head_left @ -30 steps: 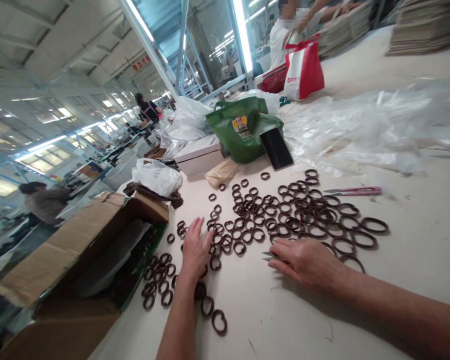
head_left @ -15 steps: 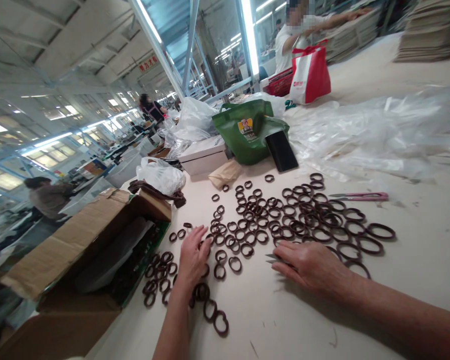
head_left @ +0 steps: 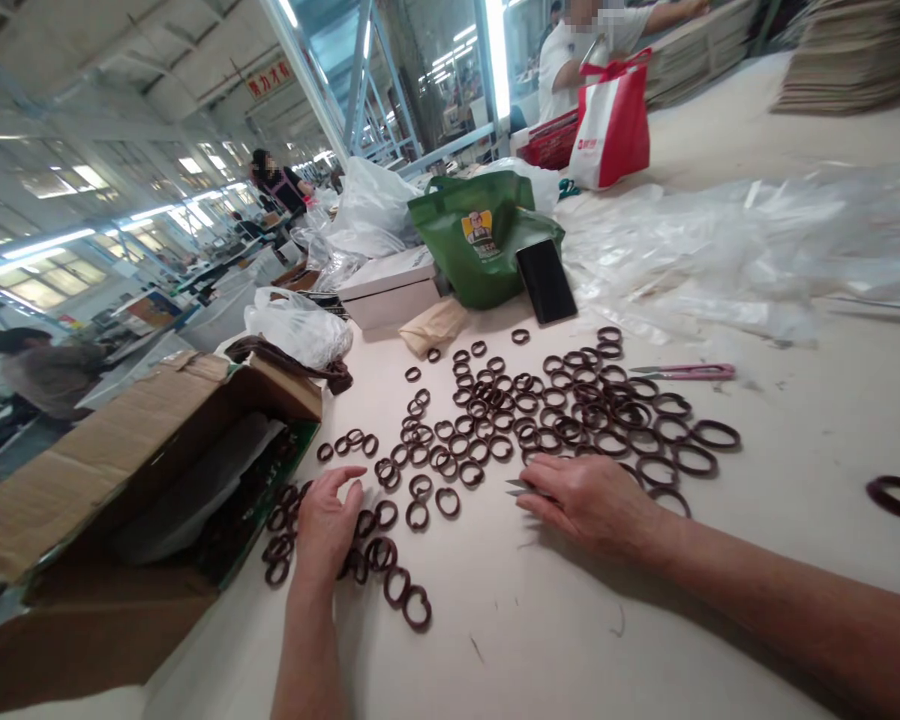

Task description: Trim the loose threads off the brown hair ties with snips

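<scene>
A: Left hand?

B: The left hand [head_left: 330,525] lay between seven and eight o'clock in the view. Thumb and forefinger were curved, a small gap between their tips, nothing gripped there. The other fingers were mostly hidden; I couldn't tell how they stood.

A: Rings near it?

B: On nearly every side. A pair of rings [head_left: 387,474] lay near the fingertips at three o'clock. A darker cluster [head_left: 381,553] sat at four, close by the thumb side, and a short row [head_left: 348,442] at twelve. Another batch [head_left: 279,546] lay at eight to nine, partly behind the hand, between it and the cardboard box [head_left: 105,460].

A: Right hand?

B: The right hand [head_left: 596,500] was at four o'clock, fingers together, clamped on snips [head_left: 521,487]. Two grey blade tips poked out toward nine; the handle was hidden in the palm.

A: And the big spread?

B: The main heap [head_left: 592,415] lay flat on the table [head_left: 532,640], at twelve to one o'clock from the right hand. Its near edge was just beside the knuckles; touching or not, I couldn't tell. Pink-handled snips [head_left: 697,372] lay beyond, at one to two.
</scene>
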A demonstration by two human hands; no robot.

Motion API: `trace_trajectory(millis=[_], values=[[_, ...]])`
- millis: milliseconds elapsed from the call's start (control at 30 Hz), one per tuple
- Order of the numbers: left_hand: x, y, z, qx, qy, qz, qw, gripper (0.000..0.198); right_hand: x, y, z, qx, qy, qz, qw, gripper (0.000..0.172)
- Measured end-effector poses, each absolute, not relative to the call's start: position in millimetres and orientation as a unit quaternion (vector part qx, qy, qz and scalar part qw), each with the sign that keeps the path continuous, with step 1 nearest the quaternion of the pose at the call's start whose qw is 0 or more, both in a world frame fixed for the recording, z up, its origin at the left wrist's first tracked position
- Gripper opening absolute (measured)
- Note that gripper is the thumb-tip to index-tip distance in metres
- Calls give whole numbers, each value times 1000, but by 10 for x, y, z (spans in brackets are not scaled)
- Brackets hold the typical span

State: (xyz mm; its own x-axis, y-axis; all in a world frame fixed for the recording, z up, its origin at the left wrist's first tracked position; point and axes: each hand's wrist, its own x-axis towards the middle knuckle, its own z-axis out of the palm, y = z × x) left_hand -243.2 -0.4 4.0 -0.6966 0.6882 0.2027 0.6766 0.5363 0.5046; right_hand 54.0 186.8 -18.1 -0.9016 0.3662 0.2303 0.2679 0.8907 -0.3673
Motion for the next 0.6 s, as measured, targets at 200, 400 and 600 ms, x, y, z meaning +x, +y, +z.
trace_trajectory(millis=[200, 400, 600], values=[[-2369, 196, 23, 391, 884, 251, 51, 28, 534, 1853, -167, -168, -962, 157, 151, 32], [-2287, 343, -44, 371, 876, 302, 67, 15, 538, 1859, -179, -163, -956, 177, 168, 30], [-1812, 442, -28, 331, 827, 438, 123, 31, 537, 1861, -128, -166, -865, 398, 256, 34]])
